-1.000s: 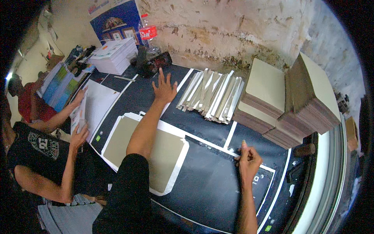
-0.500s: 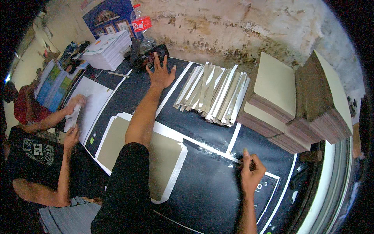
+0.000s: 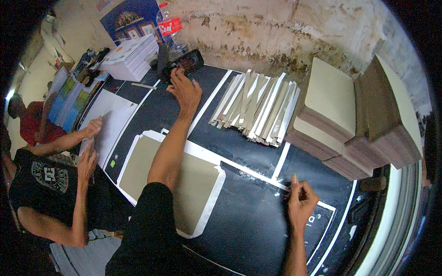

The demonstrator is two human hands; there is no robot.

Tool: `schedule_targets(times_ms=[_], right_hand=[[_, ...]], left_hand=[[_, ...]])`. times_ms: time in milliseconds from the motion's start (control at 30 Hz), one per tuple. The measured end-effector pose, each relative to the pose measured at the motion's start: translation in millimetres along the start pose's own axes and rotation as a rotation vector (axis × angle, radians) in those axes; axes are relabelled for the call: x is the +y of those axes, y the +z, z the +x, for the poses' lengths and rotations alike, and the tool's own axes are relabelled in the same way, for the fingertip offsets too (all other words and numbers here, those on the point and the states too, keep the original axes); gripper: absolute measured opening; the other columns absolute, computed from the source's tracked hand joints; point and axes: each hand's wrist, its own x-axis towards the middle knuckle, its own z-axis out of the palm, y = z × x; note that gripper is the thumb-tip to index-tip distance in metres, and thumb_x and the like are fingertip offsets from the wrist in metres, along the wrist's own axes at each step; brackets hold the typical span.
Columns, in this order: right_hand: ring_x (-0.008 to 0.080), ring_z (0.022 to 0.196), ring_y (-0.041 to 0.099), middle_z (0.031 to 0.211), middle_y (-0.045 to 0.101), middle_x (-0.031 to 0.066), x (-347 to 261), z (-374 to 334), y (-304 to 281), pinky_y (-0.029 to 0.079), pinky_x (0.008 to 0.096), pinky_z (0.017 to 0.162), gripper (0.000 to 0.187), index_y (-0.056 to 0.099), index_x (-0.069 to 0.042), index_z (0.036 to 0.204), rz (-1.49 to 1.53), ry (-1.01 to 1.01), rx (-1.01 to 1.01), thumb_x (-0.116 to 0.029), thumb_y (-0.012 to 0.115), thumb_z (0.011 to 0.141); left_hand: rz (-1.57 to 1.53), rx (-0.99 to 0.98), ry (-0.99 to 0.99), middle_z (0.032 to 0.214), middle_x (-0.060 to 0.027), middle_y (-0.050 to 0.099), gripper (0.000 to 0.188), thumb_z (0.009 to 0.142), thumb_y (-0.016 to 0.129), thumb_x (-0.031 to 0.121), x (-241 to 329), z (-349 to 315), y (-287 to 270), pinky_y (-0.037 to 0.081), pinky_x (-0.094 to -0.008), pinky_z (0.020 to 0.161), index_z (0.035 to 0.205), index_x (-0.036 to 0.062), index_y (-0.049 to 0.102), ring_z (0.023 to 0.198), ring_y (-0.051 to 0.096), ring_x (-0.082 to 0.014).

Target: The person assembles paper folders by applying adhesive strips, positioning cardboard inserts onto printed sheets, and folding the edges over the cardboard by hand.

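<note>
My left hand (image 3: 185, 93) reaches over the table, its fingers loosely bent and nothing seen in them. The fingertips are at the near edge of a dark rectangular object (image 3: 192, 60), maybe a phone or a shallow tray; whether they touch is unclear. Under my left forearm lies a grey-brown board (image 3: 195, 202) on a white sheet (image 3: 213, 202) whose edges stick out around it. My right hand (image 3: 301, 204) is closed above the black tabletop (image 3: 248, 207), to the right of the board, thumb pointing up. Anything pinched in its fingers is too small to make out.
Grey and white strips (image 3: 258, 108) lie in a pile. Stacked boards (image 3: 329, 101) stand right of them. At the back are a paper stack (image 3: 131, 57) and a plastic bottle (image 3: 170, 30). On the left, a co-worker's hands (image 3: 87, 156) are over a white sheet (image 3: 113, 110).
My left hand has drawn back slightly from the dark object, and its spread fingers have bent. My right hand stays closed in nearly the same place. The co-worker's hands have shifted over the sheet.
</note>
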Motion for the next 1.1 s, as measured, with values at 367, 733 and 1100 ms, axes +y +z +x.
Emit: schedule_targets(times_ms=[367, 733, 1100], right_hand=[[0.0063, 0.054, 0.032, 0.055, 0.04, -0.0014, 11, 2, 2, 0.024, 0.0299, 0.048, 0.041, 0.05, -0.004, 0.064, 0.039, -0.028, 0.016, -0.018, 0.071, 0.096], [0.0043, 0.053, 0.046, 0.06, 0.053, -0.002, 14, 2, 0, 0.034, 0.0231, 0.049, 0.04, 0.056, -0.005, 0.066, 0.04, -0.032, -0.01, -0.021, 0.066, 0.101], [0.0053, 0.053, 0.039, 0.056, 0.05, -0.0019, 9, 0, 1, 0.027, 0.0271, 0.048, 0.04, 0.055, -0.005, 0.065, 0.109, 0.008, -0.01, -0.021, 0.068, 0.099]], left_hand=[[-0.33, 0.061, -0.406, 0.157, -0.0346, 0.0, 0.111, 0.073, 0.087, 0.013, -10, 0, -7, 0.033, -0.0632, 0.107, 0.154, 0.0036, 0.011, 0.14, 0.034, -0.0482], [0.151, -0.451, 0.084, 0.168, -0.0189, -0.016, 0.079, 0.1, 0.03, 0.066, -2, 5, 1, 0.006, -0.0689, 0.119, 0.164, 0.0219, 0.014, 0.156, 0.01, -0.0389], [0.106, -0.458, -0.02, 0.168, -0.0169, -0.016, 0.092, 0.095, 0.028, 0.077, -11, 1, 9, 0.003, -0.0712, 0.118, 0.164, 0.0186, 0.011, 0.157, 0.007, -0.0358]])
